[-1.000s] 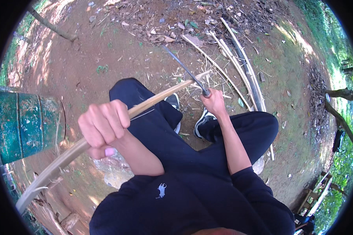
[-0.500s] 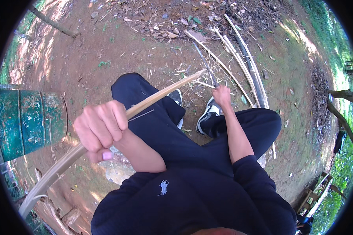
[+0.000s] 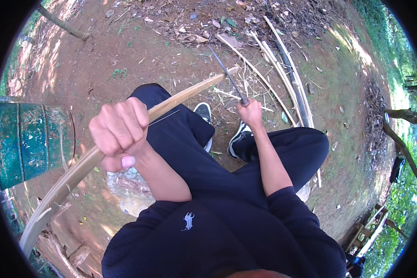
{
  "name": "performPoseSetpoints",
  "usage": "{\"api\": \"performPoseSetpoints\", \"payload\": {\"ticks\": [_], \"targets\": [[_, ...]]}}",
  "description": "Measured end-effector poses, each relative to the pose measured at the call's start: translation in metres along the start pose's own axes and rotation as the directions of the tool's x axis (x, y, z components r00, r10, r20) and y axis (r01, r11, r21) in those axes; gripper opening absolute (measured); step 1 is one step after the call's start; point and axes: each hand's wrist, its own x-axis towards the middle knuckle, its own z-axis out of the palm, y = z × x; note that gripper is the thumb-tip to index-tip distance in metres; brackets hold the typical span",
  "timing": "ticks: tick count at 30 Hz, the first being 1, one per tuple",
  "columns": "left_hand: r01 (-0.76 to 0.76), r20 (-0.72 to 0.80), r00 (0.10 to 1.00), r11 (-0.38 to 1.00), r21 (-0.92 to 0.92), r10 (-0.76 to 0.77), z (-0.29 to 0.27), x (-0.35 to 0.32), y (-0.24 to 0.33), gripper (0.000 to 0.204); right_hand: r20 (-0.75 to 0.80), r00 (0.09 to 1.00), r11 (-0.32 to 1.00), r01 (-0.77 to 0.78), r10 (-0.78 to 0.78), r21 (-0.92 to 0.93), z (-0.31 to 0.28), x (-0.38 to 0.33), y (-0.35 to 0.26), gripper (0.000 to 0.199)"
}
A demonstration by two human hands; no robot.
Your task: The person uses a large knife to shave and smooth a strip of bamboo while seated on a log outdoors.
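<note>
A green drum [image 3: 32, 143] stands off to the left of the long wooden strip [image 3: 183, 95], which slants past the person's left thigh, one end down beside the drum's near side, the other pointing forward and right, above the ground beyond the shoes. That tapered far end is where the blade [image 3: 235, 86] crosses, its length set steeply against the strip's long axis; from where I stand I can't tell whether the edge touches. The left hand [image 3: 120, 127] has its fingers clamped around the strip, well back from that crossing. The right hand [image 3: 250, 113], much nearer the tapered end and just to its near side, has its fingers wrapped around the blade's handle. Pale slivers [image 3: 227, 94] lie on the ground beneath.
</note>
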Motion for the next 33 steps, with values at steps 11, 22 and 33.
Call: {"api": "performPoseSetpoints", "payload": {"ticks": [11,22,33], "targets": [[-0.018,0.112,0.993,0.990,-0.138,0.033,0.005,0.017,-0.002,0.041,-0.058,0.998,0.998,-0.011,0.007,-0.066,-0.006,0.014,0.041,0.028],[-0.102,-0.037,0.995,0.987,-0.122,0.098,0.010,0.004,0.011,0.043,-0.005,0.975,0.972,-0.219,0.221,0.082,-0.003,0.003,0.032,0.034],[-0.107,-0.074,0.993,0.984,-0.142,0.097,0.013,0.005,0.013,0.046,-0.031,0.988,0.988,-0.151,0.151,-0.014,-0.004,0.013,0.033,0.029]]}}
